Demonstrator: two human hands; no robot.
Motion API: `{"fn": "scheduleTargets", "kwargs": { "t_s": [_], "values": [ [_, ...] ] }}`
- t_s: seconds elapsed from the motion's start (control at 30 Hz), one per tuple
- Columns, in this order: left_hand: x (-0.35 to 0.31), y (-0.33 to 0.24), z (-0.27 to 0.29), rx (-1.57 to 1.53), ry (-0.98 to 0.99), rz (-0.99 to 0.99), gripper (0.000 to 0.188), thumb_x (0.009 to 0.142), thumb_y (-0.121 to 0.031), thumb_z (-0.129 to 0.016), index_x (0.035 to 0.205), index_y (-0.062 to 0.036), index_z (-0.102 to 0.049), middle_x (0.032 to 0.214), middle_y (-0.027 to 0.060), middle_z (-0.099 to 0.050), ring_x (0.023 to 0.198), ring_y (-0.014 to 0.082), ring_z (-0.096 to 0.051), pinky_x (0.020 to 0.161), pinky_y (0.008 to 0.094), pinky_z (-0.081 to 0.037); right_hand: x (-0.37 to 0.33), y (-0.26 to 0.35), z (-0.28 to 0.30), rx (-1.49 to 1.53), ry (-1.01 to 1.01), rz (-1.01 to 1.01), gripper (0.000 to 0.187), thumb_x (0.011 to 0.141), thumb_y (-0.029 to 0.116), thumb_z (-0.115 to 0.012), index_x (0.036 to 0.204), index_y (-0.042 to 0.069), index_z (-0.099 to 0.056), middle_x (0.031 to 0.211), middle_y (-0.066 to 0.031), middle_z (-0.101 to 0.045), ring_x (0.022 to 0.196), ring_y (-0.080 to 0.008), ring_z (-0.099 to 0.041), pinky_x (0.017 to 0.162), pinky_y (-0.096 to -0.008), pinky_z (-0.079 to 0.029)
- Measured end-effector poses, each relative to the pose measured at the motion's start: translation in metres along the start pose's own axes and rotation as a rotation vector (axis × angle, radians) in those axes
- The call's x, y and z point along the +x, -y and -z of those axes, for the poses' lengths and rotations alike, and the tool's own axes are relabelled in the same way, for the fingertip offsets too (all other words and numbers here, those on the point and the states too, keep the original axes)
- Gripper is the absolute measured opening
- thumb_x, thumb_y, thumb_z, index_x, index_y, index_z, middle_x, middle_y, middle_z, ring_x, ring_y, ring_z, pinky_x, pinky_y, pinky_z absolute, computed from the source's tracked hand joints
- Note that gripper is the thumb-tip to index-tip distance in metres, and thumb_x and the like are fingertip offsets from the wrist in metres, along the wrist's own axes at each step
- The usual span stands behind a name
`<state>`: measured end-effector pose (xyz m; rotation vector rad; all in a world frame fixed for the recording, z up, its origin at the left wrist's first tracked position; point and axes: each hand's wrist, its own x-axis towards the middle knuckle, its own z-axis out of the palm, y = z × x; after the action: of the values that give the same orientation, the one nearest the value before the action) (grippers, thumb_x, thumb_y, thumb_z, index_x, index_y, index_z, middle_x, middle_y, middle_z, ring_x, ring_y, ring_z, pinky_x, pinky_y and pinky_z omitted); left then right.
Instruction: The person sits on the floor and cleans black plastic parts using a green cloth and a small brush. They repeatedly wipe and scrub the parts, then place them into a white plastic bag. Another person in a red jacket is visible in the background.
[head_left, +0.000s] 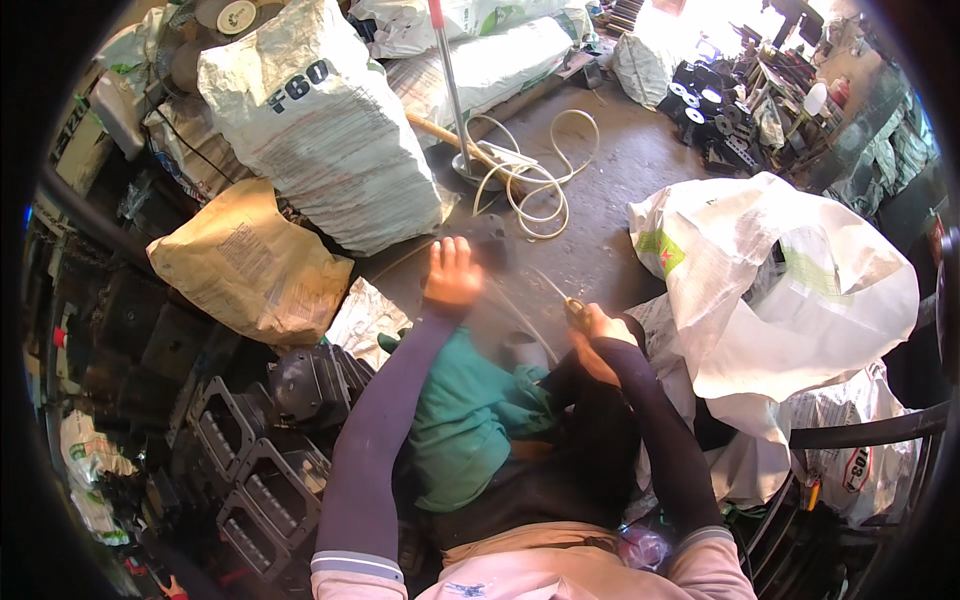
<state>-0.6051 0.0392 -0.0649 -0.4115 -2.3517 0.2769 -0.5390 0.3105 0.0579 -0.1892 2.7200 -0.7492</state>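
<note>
My right hand (602, 328) has its fingers wrapped round the brownish handle of a thin tool (574, 312), its shaft slanting up and left toward a dark part (488, 238) in front of me. My left hand (452, 280) is up against that part's left side, but both blur, so I cannot tell whether those fingers grip it. Green cloth (462, 420) covers my left leg. Beyond the part, a pale hose (568, 185) loops on the floor (635, 160); a brown sack (250, 265) sits to the left, an open white sack (700, 300) to the right.
</note>
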Motion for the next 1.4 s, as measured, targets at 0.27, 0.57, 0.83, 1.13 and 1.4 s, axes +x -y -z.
{"fn": "scheduleTargets", "kwargs": {
  "t_s": [0.27, 0.57, 0.83, 1.13, 1.4],
  "values": [
    [0.007, 0.004, 0.019, -0.153, -0.117, -0.091, 0.016, 0.079, -0.017, -0.061, 0.077, -0.0013, -0.063, 0.122, 0.0262, -0.058, 0.117, 0.0408, -0.056, 0.104, 0.0549, -0.044, 0.023, -0.037, -0.017, 0.211, -0.128, -0.117, 0.046, 0.089, 0.037, -0.064, 0.118, 0.002, -0.056, 0.100, -0.0247, -0.068, 0.098, -0.0382, -0.066, 0.086, -0.0448, -0.051],
    [0.008, -0.004, 0.044, -0.408, -0.295, -0.082, 0.008, 0.073, -0.007, -0.065, 0.071, -0.0018, -0.058, 0.125, 0.0264, -0.056, 0.119, 0.0436, -0.055, 0.106, 0.0546, -0.044, 0.054, -0.028, -0.065, 1.083, -0.077, 0.002, 0.057, 0.098, 0.045, -0.056, 0.128, -0.004, -0.054, 0.112, -0.0219, -0.067, 0.101, -0.0324, -0.066, 0.087, -0.0429, -0.053],
    [-0.014, -0.054, 0.091, -0.482, -0.308, 0.576, 0.035, 0.082, -0.009, -0.070, 0.115, -0.0059, -0.058, 0.129, 0.0258, -0.052, 0.121, 0.0452, -0.052, 0.106, 0.0517, -0.042, 0.047, -0.021, -0.070, 1.283, 0.051, 0.071, 0.033, 0.100, 0.022, -0.058, 0.122, -0.003, -0.054, 0.110, -0.0145, -0.066, 0.089, -0.0264, -0.068, 0.078, -0.0398, -0.056],
    [-0.010, -0.054, 0.087, -2.448, -0.219, 1.344, 0.046, 0.092, -0.024, -0.069, 0.132, -0.0069, -0.052, 0.118, 0.0106, -0.061, 0.106, 0.0237, -0.061, 0.092, 0.0407, -0.051, 0.032, -0.012, -0.117, 1.244, 0.054, 0.193, 0.041, 0.102, 0.030, -0.054, 0.129, -0.001, -0.054, 0.113, -0.0137, -0.067, 0.099, -0.0210, -0.064, 0.086, -0.0370, -0.051],
    [0.002, -0.008, 0.057, -1.823, -0.438, 1.478, 0.054, 0.083, -0.004, -0.073, 0.132, -0.0038, -0.050, 0.119, 0.0082, -0.060, 0.105, 0.0213, -0.061, 0.095, 0.0354, -0.049, -0.038, -0.045, -0.202, -0.268, 0.233, 0.079, 0.051, 0.092, 0.040, -0.056, 0.130, 0.006, -0.051, 0.104, -0.0249, -0.065, 0.093, -0.0419, -0.066, 0.079, -0.0518, -0.052]
  ]
}}
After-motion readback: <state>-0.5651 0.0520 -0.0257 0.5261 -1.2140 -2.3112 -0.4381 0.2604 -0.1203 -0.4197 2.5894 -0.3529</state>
